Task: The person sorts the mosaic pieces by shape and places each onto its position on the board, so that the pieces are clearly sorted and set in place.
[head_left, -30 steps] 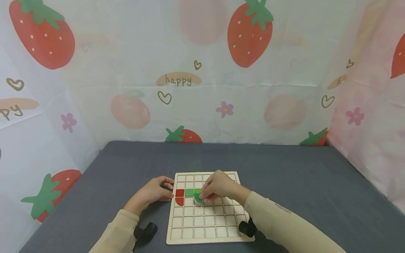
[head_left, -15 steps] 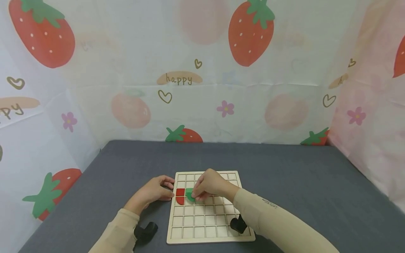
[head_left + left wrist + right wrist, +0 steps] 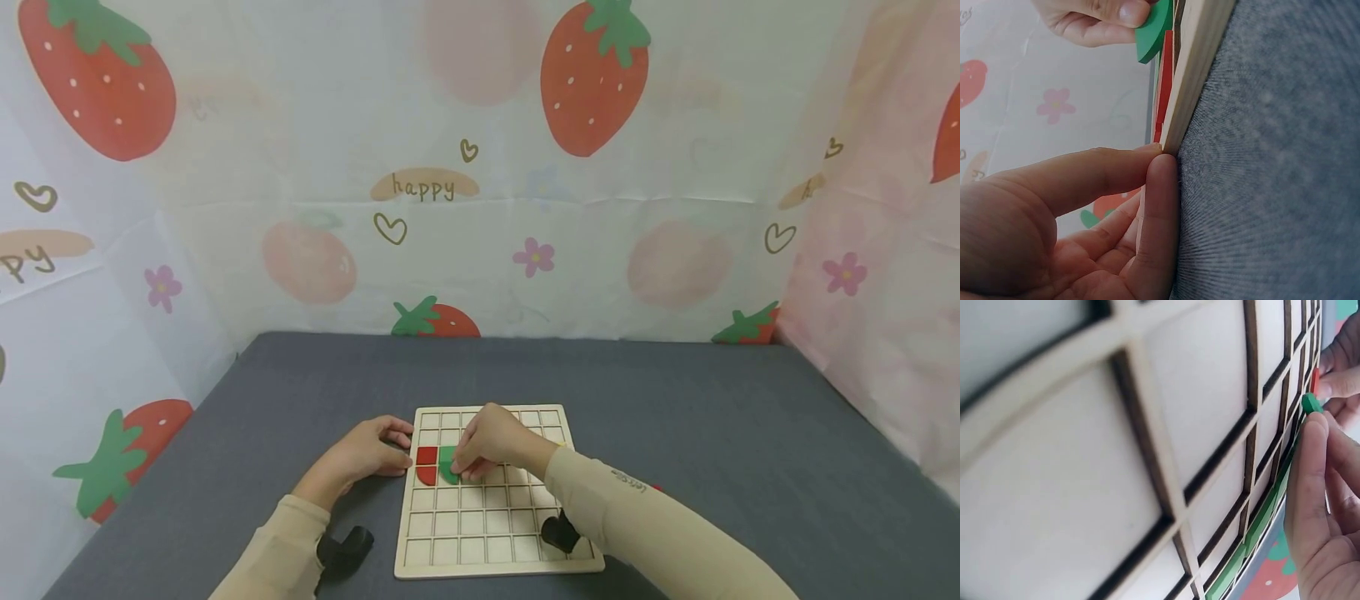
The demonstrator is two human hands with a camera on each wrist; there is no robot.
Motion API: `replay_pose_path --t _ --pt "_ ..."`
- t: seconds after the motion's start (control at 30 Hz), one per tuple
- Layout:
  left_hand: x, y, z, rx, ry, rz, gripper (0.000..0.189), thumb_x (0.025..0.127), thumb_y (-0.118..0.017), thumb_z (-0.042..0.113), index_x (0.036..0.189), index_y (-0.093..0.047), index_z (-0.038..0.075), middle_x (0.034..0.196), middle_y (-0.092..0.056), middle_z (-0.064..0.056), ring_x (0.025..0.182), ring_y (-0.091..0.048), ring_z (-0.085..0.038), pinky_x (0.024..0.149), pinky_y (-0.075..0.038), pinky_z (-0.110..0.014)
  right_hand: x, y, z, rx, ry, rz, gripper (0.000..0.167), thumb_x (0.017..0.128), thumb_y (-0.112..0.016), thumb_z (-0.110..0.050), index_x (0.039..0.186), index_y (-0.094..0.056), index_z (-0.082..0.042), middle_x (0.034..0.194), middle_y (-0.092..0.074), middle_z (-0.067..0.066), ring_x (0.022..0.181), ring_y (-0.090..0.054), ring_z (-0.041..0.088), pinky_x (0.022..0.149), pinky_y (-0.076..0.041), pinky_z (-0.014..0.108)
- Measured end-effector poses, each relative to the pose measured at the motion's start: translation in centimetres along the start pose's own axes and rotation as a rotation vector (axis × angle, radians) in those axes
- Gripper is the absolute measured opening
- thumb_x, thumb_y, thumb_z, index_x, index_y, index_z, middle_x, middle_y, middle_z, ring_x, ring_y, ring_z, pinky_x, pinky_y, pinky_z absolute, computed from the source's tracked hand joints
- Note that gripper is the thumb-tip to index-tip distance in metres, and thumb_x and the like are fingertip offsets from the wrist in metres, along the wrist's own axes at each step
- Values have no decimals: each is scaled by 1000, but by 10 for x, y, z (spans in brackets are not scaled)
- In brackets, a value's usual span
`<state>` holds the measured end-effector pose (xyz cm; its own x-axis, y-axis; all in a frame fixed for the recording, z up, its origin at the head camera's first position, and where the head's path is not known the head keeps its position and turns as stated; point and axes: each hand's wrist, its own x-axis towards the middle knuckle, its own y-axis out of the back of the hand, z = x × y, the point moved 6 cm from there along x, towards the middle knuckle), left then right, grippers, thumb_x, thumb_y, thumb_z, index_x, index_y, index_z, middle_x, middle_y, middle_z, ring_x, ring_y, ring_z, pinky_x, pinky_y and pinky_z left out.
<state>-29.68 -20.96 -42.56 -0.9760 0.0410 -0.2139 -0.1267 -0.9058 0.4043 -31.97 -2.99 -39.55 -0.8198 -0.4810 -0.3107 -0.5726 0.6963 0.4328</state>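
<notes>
My right hand (image 3: pixel 487 442) pinches a green quarter-round tile (image 3: pixel 1155 31) between thumb and fingers, low over a wooden grid board (image 3: pixel 483 550). The tile is tilted, just in front of a green square tile (image 3: pixel 446 452) in the board's second column. Left of these lie a red square tile (image 3: pixel 427 455) and a red quarter-round tile (image 3: pixel 427 476). My left hand (image 3: pixel 360 458) holds the board's left edge, thumb on the rim and a finger against its side. More green tiles (image 3: pixel 1263 515) sit along a row in the right wrist view; my right hand hides them from the head view.
The board lies on a grey cloth-covered table (image 3: pixel 300 400). A strawberry-print curtain (image 3: pixel 480 250) closes off the back and sides. Black wrist-camera mounts (image 3: pixel 345 550) hang at both wrists. A small red piece (image 3: pixel 657 487) peeks out behind the right sleeve.
My right hand has moved left with the green quarter-round tile, from the third column to the second, in front of the green square tile. The left hand has stayed put.
</notes>
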Motion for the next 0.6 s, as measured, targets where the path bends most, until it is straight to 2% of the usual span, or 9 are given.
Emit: replay_pose_path --t 0.23,0.43,0.6 --pt "-2 0 2 12 -7 19 50 81 -73 -4 127 -55 -5 103 -58 -14 82 -64 -15 74 -61 -33 1 -1 -1 -36 0 29 12 76 -79 5 69 -71 1 62 -71 10 45 -61 10 52 -58 26" --pt "-2 0 1 11 -13 20 49 81 -73 -4 127 -55 -5 103 -58 -14 82 -64 -15 75 -61 -34 -1 -2 -4 -140 57 64 15 73 -77 8 62 -70 0 56 -68 11 43 -59 12 51 -58 29" --pt "-2 0 1 14 -12 23 50 81 -73 -3 127 -55 -5 102 -58 -14 82 -64 -15 74 -61 -34 -3 -3 -6 -161 78 61 16 72 -75 9 60 -68 0 56 -68 12 42 -60 13 51 -58 30"
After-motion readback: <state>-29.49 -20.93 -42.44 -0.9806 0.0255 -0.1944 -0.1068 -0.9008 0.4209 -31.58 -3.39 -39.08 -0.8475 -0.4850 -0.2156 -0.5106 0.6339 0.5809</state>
